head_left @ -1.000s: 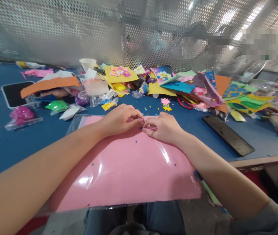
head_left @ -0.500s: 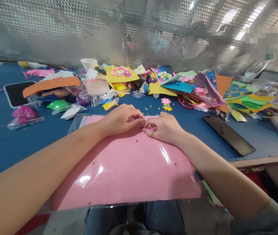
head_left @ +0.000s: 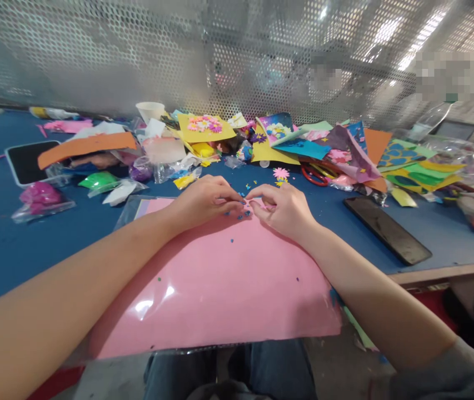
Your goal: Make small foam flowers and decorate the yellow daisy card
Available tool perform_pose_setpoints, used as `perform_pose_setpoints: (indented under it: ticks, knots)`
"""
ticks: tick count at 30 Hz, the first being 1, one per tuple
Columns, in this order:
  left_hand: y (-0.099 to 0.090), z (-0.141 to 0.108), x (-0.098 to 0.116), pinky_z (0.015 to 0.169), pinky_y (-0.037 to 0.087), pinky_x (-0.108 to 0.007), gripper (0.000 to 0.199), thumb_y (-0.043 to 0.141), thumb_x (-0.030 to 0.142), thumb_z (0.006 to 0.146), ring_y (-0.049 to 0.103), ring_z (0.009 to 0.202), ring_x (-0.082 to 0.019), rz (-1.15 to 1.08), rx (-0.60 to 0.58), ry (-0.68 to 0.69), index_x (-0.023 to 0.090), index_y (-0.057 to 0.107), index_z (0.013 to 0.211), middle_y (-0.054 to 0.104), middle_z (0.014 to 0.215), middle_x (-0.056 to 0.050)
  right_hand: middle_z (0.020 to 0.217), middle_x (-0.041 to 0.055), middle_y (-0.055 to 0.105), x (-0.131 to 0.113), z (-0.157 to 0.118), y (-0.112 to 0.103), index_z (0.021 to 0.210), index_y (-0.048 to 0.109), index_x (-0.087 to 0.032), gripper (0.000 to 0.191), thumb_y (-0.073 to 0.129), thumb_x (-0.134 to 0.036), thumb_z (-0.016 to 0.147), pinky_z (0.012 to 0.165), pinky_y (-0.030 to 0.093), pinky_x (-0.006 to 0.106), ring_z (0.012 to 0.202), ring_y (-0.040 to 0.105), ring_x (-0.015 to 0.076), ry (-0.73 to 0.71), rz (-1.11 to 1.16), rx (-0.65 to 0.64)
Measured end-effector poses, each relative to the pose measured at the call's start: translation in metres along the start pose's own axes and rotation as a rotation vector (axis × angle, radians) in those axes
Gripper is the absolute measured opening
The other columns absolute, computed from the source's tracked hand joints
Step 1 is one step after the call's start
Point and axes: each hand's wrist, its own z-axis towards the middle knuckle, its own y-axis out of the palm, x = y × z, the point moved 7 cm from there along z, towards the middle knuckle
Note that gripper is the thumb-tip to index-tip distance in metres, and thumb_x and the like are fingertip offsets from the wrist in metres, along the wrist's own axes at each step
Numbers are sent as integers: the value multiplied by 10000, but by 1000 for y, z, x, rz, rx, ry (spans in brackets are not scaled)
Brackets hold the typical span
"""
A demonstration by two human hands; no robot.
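A pink sheet in a clear plastic sleeve [head_left: 220, 283] lies under both hands, reaching past the table's near edge. Small blue bits [head_left: 245, 213] are scattered on it between my fingertips. My left hand [head_left: 205, 201] rests on the sleeve's far part, fingers stretched and thumb apart, with the tips beside the blue bits. Facing it from the right is my right hand [head_left: 287, 210], its index finger and thumb spread apart around the same spot. A small pink strip shows under its fingers, but I cannot tell whether it is held.
Behind the hands are a pink paper flower [head_left: 280, 173], bagged green clay [head_left: 98, 180] and magenta clay [head_left: 40, 197]. Coloured paper sheets [head_left: 207, 126], red-handled scissors [head_left: 314, 175] and a paper cup [head_left: 150, 111] stand farther back. A dark phone [head_left: 388, 230] lies at right.
My fingertips have parted from their close pinch, uncovering blue bits on the sleeve. The pink strip that showed in my right fingers is now mostly hidden.
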Motion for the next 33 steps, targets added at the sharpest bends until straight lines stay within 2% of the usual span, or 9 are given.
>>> perform_pose_setpoints:
  ticks: [4, 8, 12, 15, 19, 22, 25, 29, 33]
  knots:
    - [1, 1, 2, 700, 468, -239, 436, 490, 522, 1004, 638, 710, -141, -40, -17, -8, 280, 812, 838, 736, 722, -16, 617, -31, 607, -8, -3, 2, 956, 786, -295, 132, 687, -295, 869, 708, 338, 278, 618, 445, 133, -90, 14, 11]
    - [1, 1, 7, 680, 464, -221, 417, 490, 490, 1002, 641, 717, -135, -131, -40, -11, 266, 808, 851, 750, 744, -14, 685, -20, 676, -9, -3, 1, 912, 790, -295, 117, 682, -297, 869, 701, 322, 288, 624, 403, 137, -99, 2, 17]
    - [-1, 0, 5, 714, 471, -233, 347, 529, 453, 980, 655, 760, -146, -156, -29, -70, 254, 799, 892, 772, 798, -16, 575, -47, 569, -10, -3, -4, 894, 772, -245, 125, 657, -274, 854, 701, 338, 287, 553, 363, 105, -96, 135, 21]
    - [-5, 0, 0, 744, 466, -260, 337, 565, 485, 965, 664, 776, -159, -93, 42, -81, 254, 802, 902, 784, 817, -18, 543, -64, 542, -13, -4, -2, 891, 770, -229, 145, 633, -240, 845, 719, 354, 291, 516, 371, 86, -110, 246, -39]
    - [-4, 0, -4, 779, 457, -298, 393, 564, 546, 965, 679, 779, -175, -22, 80, -33, 249, 804, 873, 789, 814, -21, 664, -39, 706, -12, -6, 7, 871, 785, -266, 155, 651, -202, 826, 750, 362, 309, 575, 454, 104, -109, 205, -121]
    - [-2, -1, -6, 793, 452, -315, 413, 544, 563, 976, 677, 781, -182, 19, 85, -24, 257, 806, 884, 787, 803, -18, 767, -47, 765, -16, -8, 15, 850, 769, -257, 79, 694, -232, 849, 813, 366, 327, 592, 504, 89, -157, 232, -205]
    - [-2, -2, -6, 797, 451, -316, 393, 545, 547, 983, 672, 776, -181, 39, 80, -22, 269, 807, 890, 783, 787, -9, 739, -51, 759, -20, -9, 18, 824, 764, -243, 64, 742, -294, 857, 863, 364, 348, 591, 516, 85, -207, 246, -261]
    - [-2, -1, -3, 764, 459, -293, 362, 556, 503, 990, 668, 750, -167, 34, 83, 14, 267, 805, 875, 777, 755, -3, 727, -43, 760, -22, -11, 17, 851, 785, -254, 121, 680, -215, 895, 829, 371, 334, 572, 476, 88, -236, 203, -271]
    - [-2, -1, -3, 754, 460, -283, 380, 548, 512, 996, 669, 757, -164, 33, 84, 30, 260, 804, 873, 775, 754, -3, 685, -57, 729, -23, -12, 18, 807, 771, -237, 66, 737, -201, 850, 848, 370, 332, 577, 457, 85, -232, 196, -301]
